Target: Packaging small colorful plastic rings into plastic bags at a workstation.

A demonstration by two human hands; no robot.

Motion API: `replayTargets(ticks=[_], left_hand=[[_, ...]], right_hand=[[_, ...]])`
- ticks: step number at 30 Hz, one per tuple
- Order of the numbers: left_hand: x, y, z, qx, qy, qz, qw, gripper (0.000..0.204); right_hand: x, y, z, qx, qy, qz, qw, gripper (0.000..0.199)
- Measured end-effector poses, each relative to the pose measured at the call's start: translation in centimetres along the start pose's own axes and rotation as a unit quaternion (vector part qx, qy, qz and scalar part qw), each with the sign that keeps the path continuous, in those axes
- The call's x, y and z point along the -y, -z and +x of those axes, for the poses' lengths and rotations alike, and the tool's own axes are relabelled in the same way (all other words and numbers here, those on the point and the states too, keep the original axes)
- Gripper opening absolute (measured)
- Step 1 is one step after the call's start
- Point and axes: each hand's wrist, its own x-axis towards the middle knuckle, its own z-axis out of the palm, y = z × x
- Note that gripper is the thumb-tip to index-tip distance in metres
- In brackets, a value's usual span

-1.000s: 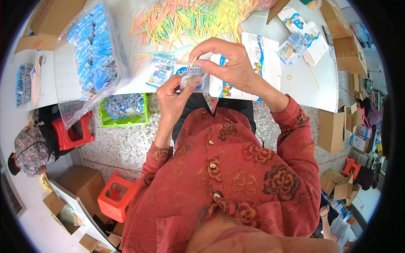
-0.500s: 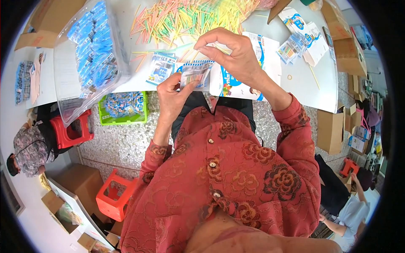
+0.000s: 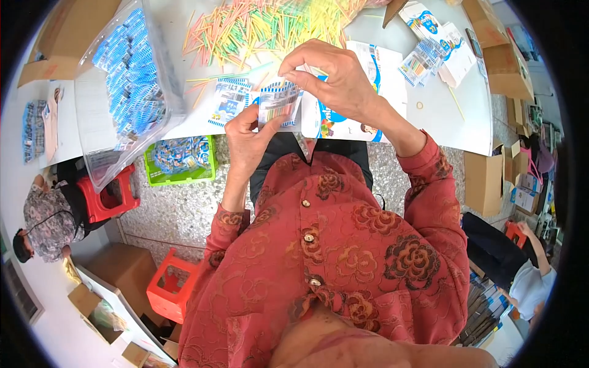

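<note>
My left hand (image 3: 246, 140) pinches a small clear packet with blue striped edges (image 3: 277, 105) between thumb and fingers, above the table's near edge. Coloured sticks show through its lower part. My right hand (image 3: 343, 80) is closed in a pinch right by the packet's top edge; what its fingertips hold, if anything, is too small to make out. Just left of the held packet lies a similar packet (image 3: 230, 101). A white and blue printed carton (image 3: 353, 122) rests under my right wrist. Beyond my hands spreads a heap of thin pink, green and yellow sticks (image 3: 257, 30).
At left stands a clear plastic tub (image 3: 175, 92) of blue packets. A green crate (image 3: 211, 162) with more packets sits below the table (image 3: 451, 126). Further cartons (image 3: 454, 58) and a loose packet (image 3: 423, 64) lie at right. Red stools (image 3: 169, 294) and two people are around.
The held packet has turned more upright and faces up. My right fingertips have come closer to its top edge. The whole view has shifted slightly.
</note>
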Motion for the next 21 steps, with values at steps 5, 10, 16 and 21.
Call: replayTargets(ticks=[5,10,16,21], left_hand=[[-0.1,0.1,0.1,0.006,0.005,-0.013,1.0,0.013],[-0.9,-0.5,0.0,0.018,0.027,-0.066,0.997,0.013],[-1.5,-0.7,0.1,-0.009,0.06,-0.103,0.993,0.014],[-1.7,-1.4,-0.1,-0.024,0.096,-0.182,0.978,0.014]], right_hand=[[-1.0,-0.6,-0.4,0.035,-0.046,0.04,0.998,0.009],[-1.1,-0.9,-1.0,0.041,0.004,-0.004,0.999,0.018],[-1.5,-2.5,-2.4,-0.007,0.015,-0.051,0.999,0.03],[-1.7,-1.7,-3.8,0.002,-0.044,0.063,0.997,0.031]])
